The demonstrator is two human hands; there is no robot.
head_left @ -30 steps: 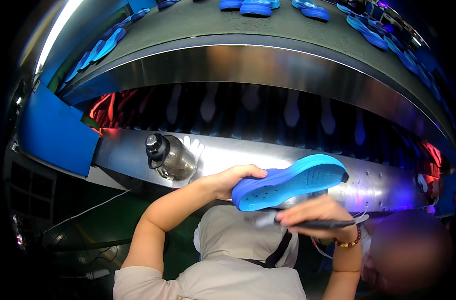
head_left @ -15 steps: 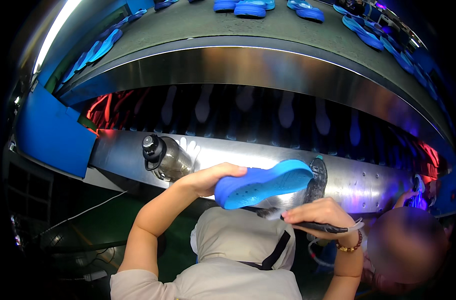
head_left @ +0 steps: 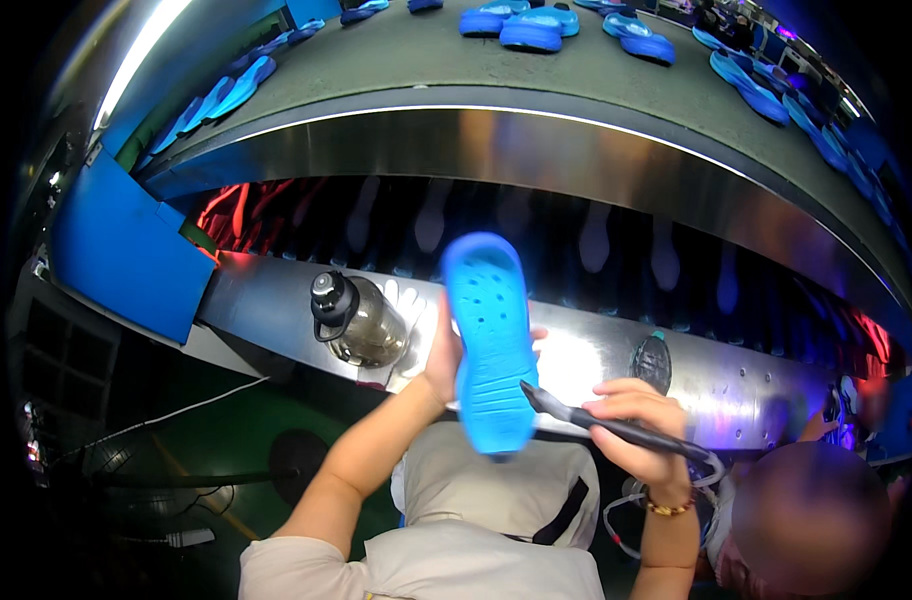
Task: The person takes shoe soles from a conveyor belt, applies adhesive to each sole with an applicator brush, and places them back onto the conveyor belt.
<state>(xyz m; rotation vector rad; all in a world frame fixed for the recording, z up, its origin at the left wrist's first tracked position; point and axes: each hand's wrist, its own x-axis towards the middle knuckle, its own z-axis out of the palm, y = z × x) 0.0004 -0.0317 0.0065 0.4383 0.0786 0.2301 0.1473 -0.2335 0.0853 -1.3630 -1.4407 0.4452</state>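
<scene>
A bright blue shoe sole (head_left: 491,350) stands nearly upright in front of me. It has small holes in its upper part and ridges across the lower half. My left hand (head_left: 444,350) grips it from behind, with fingertips showing at its right edge. Between the fingers of my right hand (head_left: 641,430) is a black-handled brush (head_left: 616,428) with a pale tube at its back end. The dark brush tip lies at the sole's right edge, over its lower half; whether it touches cannot be made out.
A dark drink bottle (head_left: 361,325) stands on the metal ledge (head_left: 256,285), with a white glove (head_left: 406,300) beside it. Farther right lies a dark oval object (head_left: 651,362). Several soles rest on the green belt (head_left: 376,75) above. Another person (head_left: 811,515) is close at right.
My left hand has turned the sole from lying sideways to upright, its holed face toward me. The brush in my right hand has moved from below the sole to its right edge.
</scene>
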